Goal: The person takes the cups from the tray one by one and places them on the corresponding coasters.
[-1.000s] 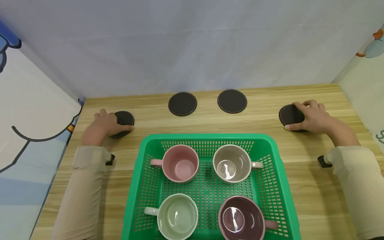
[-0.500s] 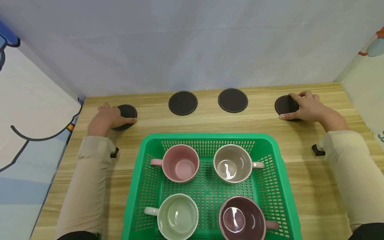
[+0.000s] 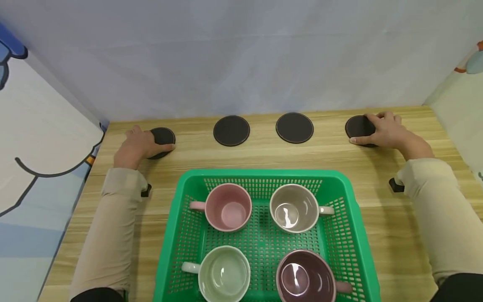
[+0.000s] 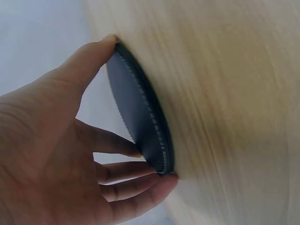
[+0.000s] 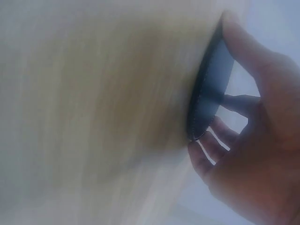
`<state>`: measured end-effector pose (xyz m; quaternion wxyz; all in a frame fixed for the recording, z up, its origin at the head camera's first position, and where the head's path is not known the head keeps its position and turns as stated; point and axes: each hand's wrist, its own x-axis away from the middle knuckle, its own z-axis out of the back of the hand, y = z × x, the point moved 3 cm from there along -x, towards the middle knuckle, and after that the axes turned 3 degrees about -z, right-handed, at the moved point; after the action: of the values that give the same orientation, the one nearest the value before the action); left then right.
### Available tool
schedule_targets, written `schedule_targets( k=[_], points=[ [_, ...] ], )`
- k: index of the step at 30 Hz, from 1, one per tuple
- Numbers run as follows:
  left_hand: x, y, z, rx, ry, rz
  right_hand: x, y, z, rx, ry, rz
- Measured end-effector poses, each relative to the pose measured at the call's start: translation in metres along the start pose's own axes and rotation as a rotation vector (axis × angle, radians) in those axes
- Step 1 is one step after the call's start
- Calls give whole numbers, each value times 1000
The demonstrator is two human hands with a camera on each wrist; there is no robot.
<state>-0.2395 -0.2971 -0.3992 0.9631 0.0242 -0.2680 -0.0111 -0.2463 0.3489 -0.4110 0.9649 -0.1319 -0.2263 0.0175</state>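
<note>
At the back left of the table, my left hand [image 3: 136, 147] grips a round black coaster [image 3: 164, 136] by its edge. The left wrist view shows the thumb on one side of this stitched coaster [image 4: 133, 103] and the fingertips on the other, close over the wood. Toward the back right, my right hand [image 3: 390, 132] holds a second black coaster [image 3: 358, 128] between thumb and fingers. Its rim also shows in the right wrist view, where the fingers [image 5: 220, 147] span it. Two more black coasters, one left [image 3: 231, 131] and one right [image 3: 294, 128], lie flat between the hands.
A green plastic basket [image 3: 264, 173] stands at the front middle of the wooden table [image 3: 260, 157]. Inside are a pink mug [image 3: 228, 207], a beige mug [image 3: 294, 208], a pale green mug [image 3: 224, 272] and a plum mug [image 3: 306, 274]. Pale cloth [image 3: 241, 63] hangs behind.
Both hands have moved toward the back of the table with their coasters, the left also slightly rightward and the right slightly leftward. The mugs and middle coasters stay put.
</note>
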Motion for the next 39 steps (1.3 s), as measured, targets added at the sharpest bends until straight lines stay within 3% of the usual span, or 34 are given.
schedule_targets(
  k=[12, 20, 27, 35, 39],
  points=[
    [-13, 9, -4, -26, 93, -54, 1, 2, -8, -56, 65, -47],
    [-18, 13, -9, -16, 134, -20, 1, 3, -11, -38, 81, -43],
    [-13, 16, -11, 15, 188, -4, 2, 1, -15, -7, 128, -8],
    [-4, 33, -6, -60, 326, -80, 7, -9, -17, 16, 187, 16],
    [-4, 50, -5, -61, 366, -180, 10, -23, -19, 30, 249, 55]
  ],
)
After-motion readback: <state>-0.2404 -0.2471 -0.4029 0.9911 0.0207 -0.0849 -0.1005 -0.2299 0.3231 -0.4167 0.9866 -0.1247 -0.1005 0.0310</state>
